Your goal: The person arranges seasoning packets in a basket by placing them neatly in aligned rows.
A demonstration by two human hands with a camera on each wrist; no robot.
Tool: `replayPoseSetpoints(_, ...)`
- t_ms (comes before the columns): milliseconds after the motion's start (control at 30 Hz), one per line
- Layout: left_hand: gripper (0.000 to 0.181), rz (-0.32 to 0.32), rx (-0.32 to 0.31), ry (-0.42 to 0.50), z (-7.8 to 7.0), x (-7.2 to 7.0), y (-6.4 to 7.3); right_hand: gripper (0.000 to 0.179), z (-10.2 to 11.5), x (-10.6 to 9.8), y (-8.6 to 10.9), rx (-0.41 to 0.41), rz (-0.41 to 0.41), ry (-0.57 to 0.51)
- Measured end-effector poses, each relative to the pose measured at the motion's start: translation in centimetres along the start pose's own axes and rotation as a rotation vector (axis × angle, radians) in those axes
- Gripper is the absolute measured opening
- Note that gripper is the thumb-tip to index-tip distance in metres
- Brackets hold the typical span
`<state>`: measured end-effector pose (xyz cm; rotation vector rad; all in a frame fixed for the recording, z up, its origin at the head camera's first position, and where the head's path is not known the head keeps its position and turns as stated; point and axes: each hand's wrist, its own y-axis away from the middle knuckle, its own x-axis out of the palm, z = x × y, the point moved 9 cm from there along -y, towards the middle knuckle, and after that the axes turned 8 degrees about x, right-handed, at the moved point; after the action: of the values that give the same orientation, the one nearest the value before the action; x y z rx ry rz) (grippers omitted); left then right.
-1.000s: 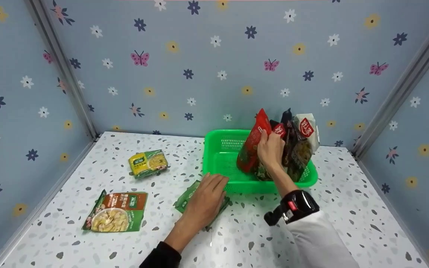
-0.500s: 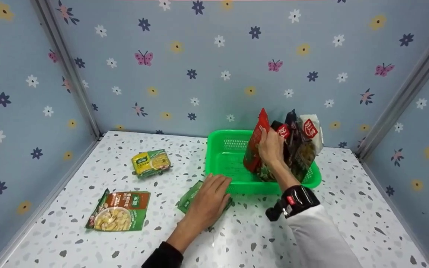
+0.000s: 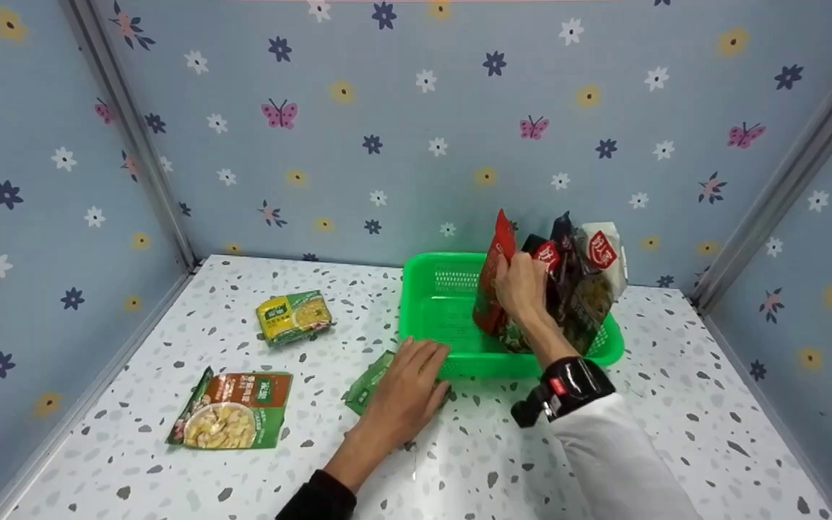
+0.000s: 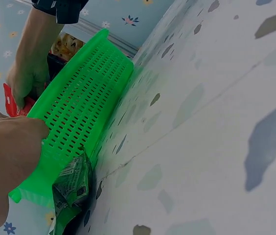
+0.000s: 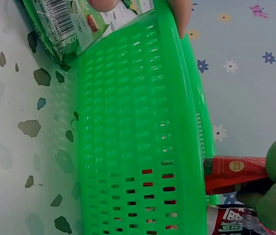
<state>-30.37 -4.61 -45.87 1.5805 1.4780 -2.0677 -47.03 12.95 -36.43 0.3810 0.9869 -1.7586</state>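
Observation:
A red packet [image 3: 488, 296] stands in the green plastic basket [image 3: 474, 365], and my right hand [image 3: 524, 292] grips its upper part. Dark packets [image 3: 566, 249] and a white-topped packet [image 3: 604, 253] stand to the right of that hand. My left hand [image 3: 403, 390] holds the basket's near left rim; in the right wrist view its fingers [image 5: 179, 14] hook over the edge, with the thumb outside. Beneath the left hand lies a green packet [image 3: 371, 381], partly hidden, against the basket's outer wall. The red packet's lower end is inside the basket.
On the speckled table [image 3: 120, 433], a yellow-green packet [image 3: 293, 318] lies left of the basket. A brown-green packet [image 3: 232, 412] with a bowl picture lies nearer the front. Patterned panels [image 3: 300, 144] enclose the back and sides.
The head view has shifted slightly. My right hand and the red packet's top have moved a little left since half a second ago. The left hand stays at the rim.

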Motion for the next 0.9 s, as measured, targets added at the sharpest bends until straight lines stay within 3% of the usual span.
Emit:
replayPoseSetpoints(167, 0.058, 0.020, -0.009, 0.010, 0.0, 0.1, -0.1, 0.040, 0.1, 0.4, -0.1, 0.019, 0.036, -0.003)
replayPoseSetpoints(533, 0.054, 0.003, -0.008, 0.014, -0.2, 0.2, 0.0, 0.038, -0.5, 0.6, -0.3, 0.034, 0.017, 0.037)
replayPoseSetpoints(733, 0.053, 0.017, -0.016, 0.008, 0.0, 0.3, 0.0, 0.036, -0.9, 1.0, -0.5, 0.093, 0.072, -0.027)
replayPoseSetpoints(900, 0.050, -0.003, -0.010, 0.008, 0.0, 0.1, 0.1, 0.048, -1.0, 1.1, -0.5, 0.134, 0.108, -0.095)
